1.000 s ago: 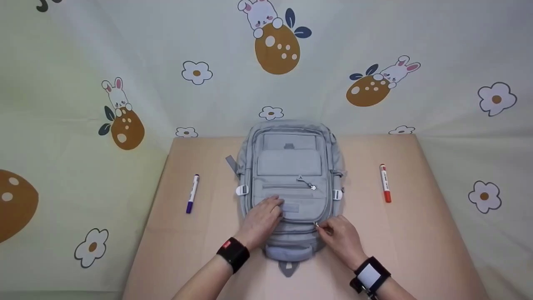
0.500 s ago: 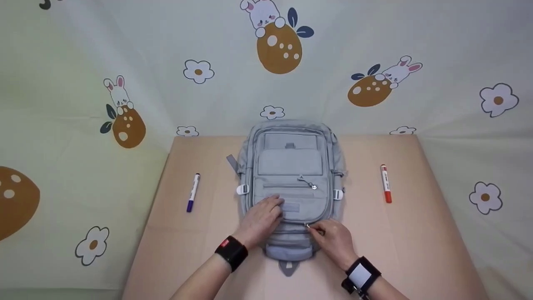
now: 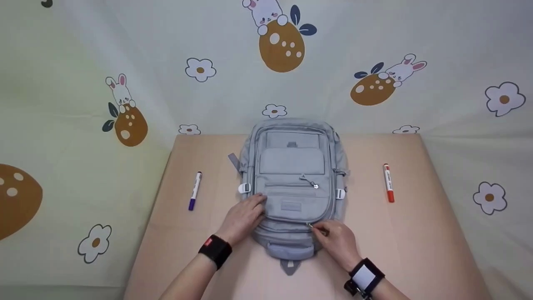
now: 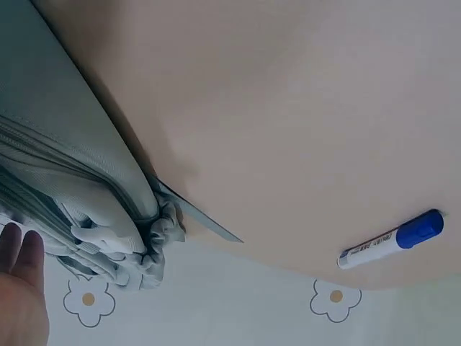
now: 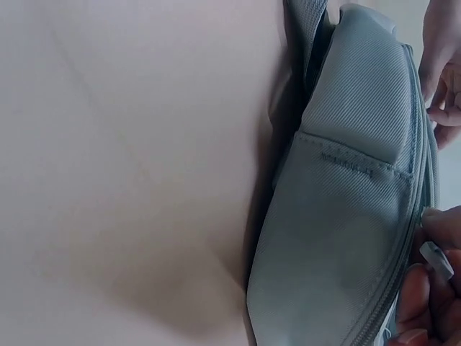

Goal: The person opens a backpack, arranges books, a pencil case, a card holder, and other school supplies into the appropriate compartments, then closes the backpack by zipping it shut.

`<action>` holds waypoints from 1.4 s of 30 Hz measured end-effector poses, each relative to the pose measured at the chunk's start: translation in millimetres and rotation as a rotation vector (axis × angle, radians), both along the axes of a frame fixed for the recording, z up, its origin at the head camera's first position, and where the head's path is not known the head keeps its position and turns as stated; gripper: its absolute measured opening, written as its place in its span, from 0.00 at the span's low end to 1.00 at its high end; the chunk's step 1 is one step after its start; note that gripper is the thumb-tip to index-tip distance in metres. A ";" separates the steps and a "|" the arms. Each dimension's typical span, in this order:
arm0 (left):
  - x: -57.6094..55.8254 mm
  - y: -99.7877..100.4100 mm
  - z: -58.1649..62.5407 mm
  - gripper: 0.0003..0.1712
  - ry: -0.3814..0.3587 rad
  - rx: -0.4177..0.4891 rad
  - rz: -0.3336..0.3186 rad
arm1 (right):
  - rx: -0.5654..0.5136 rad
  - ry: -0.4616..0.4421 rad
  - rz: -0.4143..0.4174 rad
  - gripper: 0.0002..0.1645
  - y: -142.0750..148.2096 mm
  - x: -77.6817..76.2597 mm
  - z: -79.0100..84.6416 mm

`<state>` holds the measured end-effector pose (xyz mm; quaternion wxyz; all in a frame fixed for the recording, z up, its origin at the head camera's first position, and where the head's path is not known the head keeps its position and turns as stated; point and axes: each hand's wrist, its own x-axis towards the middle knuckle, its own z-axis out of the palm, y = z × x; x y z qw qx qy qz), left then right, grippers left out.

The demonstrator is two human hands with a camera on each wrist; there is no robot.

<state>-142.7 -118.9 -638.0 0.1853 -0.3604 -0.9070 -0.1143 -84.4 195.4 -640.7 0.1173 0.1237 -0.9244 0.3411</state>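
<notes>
A grey-blue backpack [image 3: 292, 161] lies front side up, its top handle [image 3: 290, 252] toward the person. My left hand [image 3: 243, 217] rests on the bag's left side with fingers extended, left of the small label patch [image 3: 291, 206]. In the left wrist view, only part of that hand's fingers [image 4: 29, 259] shows beside the bag. With thumb and finger, my right hand [image 3: 338, 243] pinches a metal zipper pull [image 5: 436, 259] on the curved zipper near the handle end. A second zipper pull [image 3: 316, 186] lies loose on the front pocket.
A marker with a purple-blue cap [image 3: 194, 191] lies left of the bag. Another marker with a red cap [image 3: 388, 183] is on the right. Behind the tabletop [image 3: 416, 233] hangs a printed cloth [image 3: 233, 37]. A side strap [image 3: 234, 161] sticks out left.
My right hand first moved left along the zipper with the pull, then stayed nearly in place. My left hand has slid left, uncovering the label patch.
</notes>
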 end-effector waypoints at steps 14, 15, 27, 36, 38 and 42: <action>1.4 2.3 4.4 0.07 -0.127 0.023 0.046 | 0.016 -0.009 0.096 0.03 -39.4 -2.6 8.9; 1.4 2.6 4.0 0.06 -0.128 0.027 0.046 | 0.021 -0.022 0.112 0.03 -45.0 -4.0 10.4; 5.1 6.5 0.5 0.10 -0.078 0.062 0.020 | 0.074 -0.099 0.172 0.04 -80.5 -15.7 17.3; 17.1 26.1 -7.7 0.19 0.058 0.009 -0.012 | -0.071 -0.301 0.177 0.07 -73.1 -15.5 20.8; 17.6 32.2 -9.1 0.18 0.090 0.010 -0.016 | -0.110 -0.321 0.183 0.08 -71.4 -14.3 22.9; 19.1 37.1 -10.0 0.11 0.117 0.026 -0.011 | -0.129 -0.241 0.198 0.07 -59.6 -14.2 27.8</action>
